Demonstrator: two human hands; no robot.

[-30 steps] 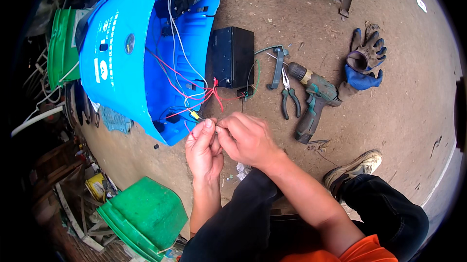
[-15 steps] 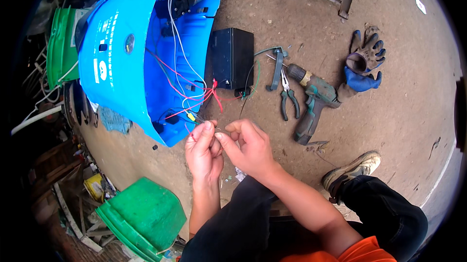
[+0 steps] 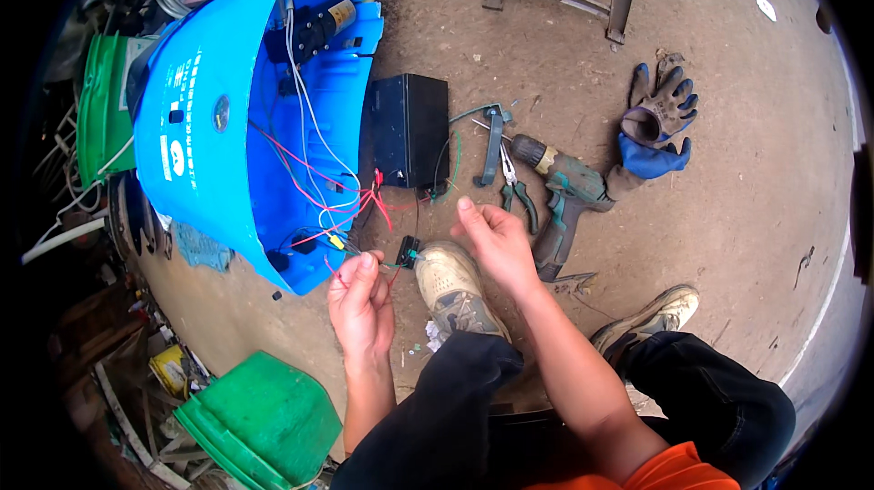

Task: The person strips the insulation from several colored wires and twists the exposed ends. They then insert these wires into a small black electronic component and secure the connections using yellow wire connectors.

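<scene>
Head view: thin wires (image 3: 353, 250) lie left of centre, pinched by the left hand's (image 3: 361, 310) thumb and finger; the right hand (image 3: 497, 246), at three o'clock from them, is half curled, and I cannot tell whether it holds anything. One yellow connector (image 3: 337, 242) seems already fitted; the pinched ends look unjoined, so wiring appears unfinished. A blue plastic housing (image 3: 205, 90) stands at ten o'clock, a black box (image 3: 414, 126) at one. Gritty brown floor (image 3: 746, 171) bears a cordless drill (image 3: 575, 188) past two; scrap (image 3: 127, 394) clutters eight.

Rough workshop: drill (image 3: 575, 184), pliers (image 3: 512, 184), work gloves (image 3: 666, 108) and heaped scrap (image 3: 126, 406) on a grimy floor (image 3: 728, 226).
</scene>
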